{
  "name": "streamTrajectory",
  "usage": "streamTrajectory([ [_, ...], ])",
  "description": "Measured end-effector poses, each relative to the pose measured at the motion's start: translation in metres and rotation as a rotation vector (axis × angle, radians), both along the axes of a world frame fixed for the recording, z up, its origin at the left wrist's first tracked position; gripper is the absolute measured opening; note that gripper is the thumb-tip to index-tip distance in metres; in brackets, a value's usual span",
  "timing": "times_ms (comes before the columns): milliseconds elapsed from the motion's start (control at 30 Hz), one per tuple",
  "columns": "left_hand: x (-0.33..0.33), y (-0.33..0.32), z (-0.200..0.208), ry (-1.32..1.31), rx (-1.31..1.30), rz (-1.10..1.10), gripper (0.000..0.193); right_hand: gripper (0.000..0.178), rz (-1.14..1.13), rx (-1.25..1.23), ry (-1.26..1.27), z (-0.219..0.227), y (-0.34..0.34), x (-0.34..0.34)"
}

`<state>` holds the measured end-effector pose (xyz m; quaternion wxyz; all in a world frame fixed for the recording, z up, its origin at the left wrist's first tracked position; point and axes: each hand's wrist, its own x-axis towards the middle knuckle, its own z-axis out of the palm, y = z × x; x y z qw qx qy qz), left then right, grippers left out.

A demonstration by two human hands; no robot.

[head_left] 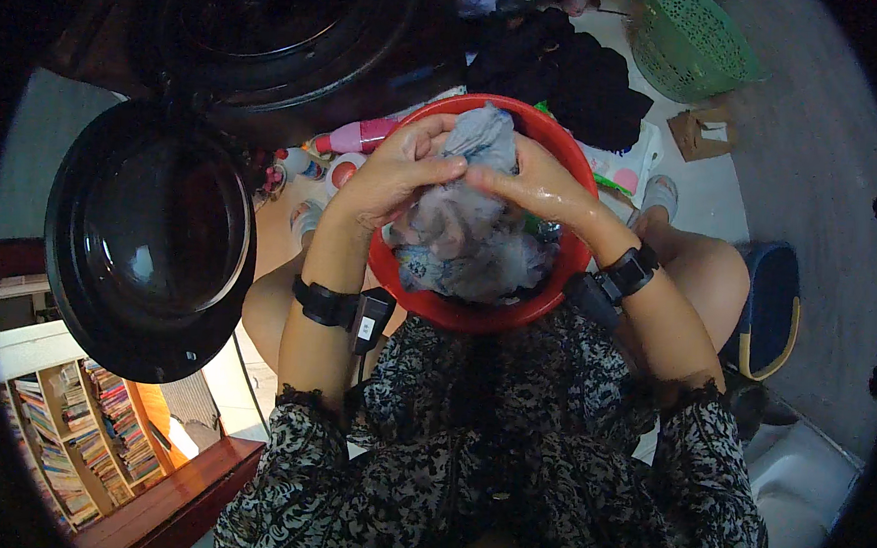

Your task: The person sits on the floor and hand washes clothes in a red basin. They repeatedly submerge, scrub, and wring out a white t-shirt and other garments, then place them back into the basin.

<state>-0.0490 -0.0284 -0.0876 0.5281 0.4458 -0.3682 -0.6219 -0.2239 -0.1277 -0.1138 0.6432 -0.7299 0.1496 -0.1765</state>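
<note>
Both hands grip a wet, light grey-blue piece of clothing above a red basin between my knees. My left hand (404, 173) is closed round its left side, thumb across the front. On the other side, my right hand (538, 180) pinches the same cloth, its skin wet, and the two thumbs nearly meet. The bunched garment (480, 137) rises between them, and its lower part merges with more grey patterned fabric (459, 260) in the basin. The red basin (476, 323) has its near rim by my lap. Most fingers are hidden behind the cloth.
A black front-loading washing machine (269, 96) stands at upper left, its round door (152, 249) swung open. Bottles, including a pink one (356, 136), lie beyond the basin. Dark clothes (568, 77), a green perforated basket (693, 49), a small box (702, 134) and a blue bin (769, 301) are around.
</note>
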Motion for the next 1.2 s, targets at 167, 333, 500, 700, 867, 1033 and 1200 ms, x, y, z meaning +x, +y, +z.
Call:
streamTrajectory([
  [167,0.013,0.009,-0.025,-0.471,0.076,-0.183,0.067,0.037,-0.067,0.659,-0.006,0.001,-0.010,-0.004],
  [333,0.029,0.016,-0.045,-0.627,0.143,0.024,0.044,0.040,-0.279,1.285,-0.148,-0.018,-0.036,-0.013],
  [500,-0.027,0.002,-0.036,-0.786,-0.443,0.427,0.034,0.048,-0.204,1.544,-0.095,-0.041,-0.015,-0.001],
  [700,-0.060,-0.020,-0.047,-1.174,-0.321,0.386,0.029,0.036,0.060,0.801,0.305,-0.032,0.052,-0.015],
  [867,-0.043,-0.032,-0.061,-1.085,-0.153,0.771,0.032,0.026,-0.158,1.140,0.230,-0.054,0.057,0.024],
  [1033,-0.079,-0.020,-0.061,-0.876,-0.389,0.609,0.029,0.034,-0.136,1.337,-0.002,-0.065,0.019,0.020],
  [1200,-0.052,-0.031,-0.051,-0.855,-0.112,0.782,0.024,0.028,-0.179,1.094,0.136,-0.050,0.050,0.032],
])
